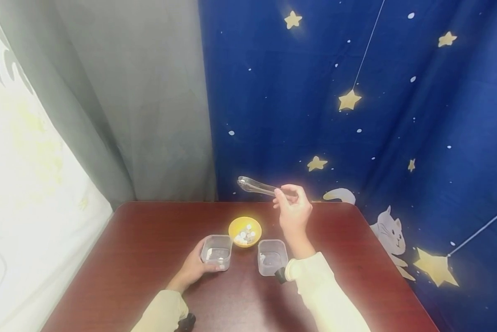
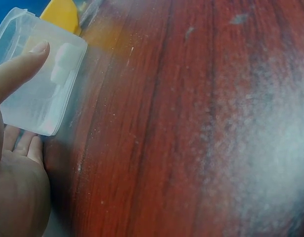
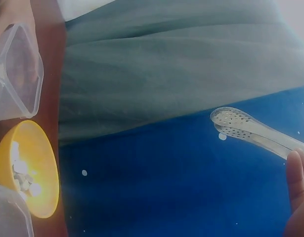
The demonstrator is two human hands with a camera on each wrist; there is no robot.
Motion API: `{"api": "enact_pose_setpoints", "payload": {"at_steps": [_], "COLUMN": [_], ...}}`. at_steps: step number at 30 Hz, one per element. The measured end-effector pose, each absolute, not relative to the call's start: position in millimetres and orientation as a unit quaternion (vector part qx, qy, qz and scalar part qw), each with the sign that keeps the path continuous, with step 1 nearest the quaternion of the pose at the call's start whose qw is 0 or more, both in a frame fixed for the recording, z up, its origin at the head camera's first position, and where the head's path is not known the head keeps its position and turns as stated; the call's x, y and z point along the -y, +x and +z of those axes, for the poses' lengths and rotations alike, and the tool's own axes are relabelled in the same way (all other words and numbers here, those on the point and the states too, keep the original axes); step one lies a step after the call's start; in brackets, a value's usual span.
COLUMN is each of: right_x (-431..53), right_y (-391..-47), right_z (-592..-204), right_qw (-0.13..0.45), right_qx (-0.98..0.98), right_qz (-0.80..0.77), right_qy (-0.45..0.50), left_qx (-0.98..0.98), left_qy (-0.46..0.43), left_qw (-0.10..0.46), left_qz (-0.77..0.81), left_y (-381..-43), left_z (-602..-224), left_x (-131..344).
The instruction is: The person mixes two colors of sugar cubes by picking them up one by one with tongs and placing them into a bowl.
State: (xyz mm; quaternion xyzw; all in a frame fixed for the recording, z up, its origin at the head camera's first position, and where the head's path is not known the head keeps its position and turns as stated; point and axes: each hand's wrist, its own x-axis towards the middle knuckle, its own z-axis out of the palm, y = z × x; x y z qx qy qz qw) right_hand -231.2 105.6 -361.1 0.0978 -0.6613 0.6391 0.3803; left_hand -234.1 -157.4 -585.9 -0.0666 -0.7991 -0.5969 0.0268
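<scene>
My left hand (image 1: 193, 266) grips a clear square plastic container (image 1: 212, 240) at its left side, thumb along the near wall. A few white pieces (image 2: 66, 57) show through that wall in the left wrist view. My right hand (image 1: 294, 208) holds a pair of see-through tongs (image 1: 258, 186) with holes at the tips, raised above the far side of the table. The tong tips lie close together and point left; I cannot tell whether something is between them. Behind the containers sits a yellow bowl (image 1: 233, 229) with several small white and greyish pieces (image 1: 244, 237) inside.
A second clear square container (image 1: 272, 272) stands right of the first, below my right forearm. Everything rests on a dark red-brown wooden table (image 1: 148, 244). A grey curtain (image 1: 161, 115) and a blue star-print curtain (image 1: 273, 115) hang directly behind the table's far edge.
</scene>
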Motion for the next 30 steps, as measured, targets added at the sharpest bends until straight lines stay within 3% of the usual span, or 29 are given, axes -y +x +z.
{"api": "enact_pose_setpoints", "payload": {"at_steps": [15,24,30], "right_x": [-106.4,-99.7,-96.6], "right_y": [-229.9,-224.5,-240.8], "right_z": [-373.0,-385.4,-420.5], "right_qw": [0.369,0.306,0.267], "right_qx": [0.664,0.695,0.708], "right_qz": [0.643,0.647,0.649], "right_qy": [0.095,0.066,0.080], "left_qx": [0.794,0.800,0.790], "left_qy": [-0.075,-0.071,-0.079], "left_qw": [0.031,0.028,0.027], "left_qz": [-0.602,-0.596,-0.608], "left_y": [-232.8,-234.2,-233.4], "left_z": [-585.4,-588.6,-587.2], "left_x": [156.3,156.8,156.7]}}
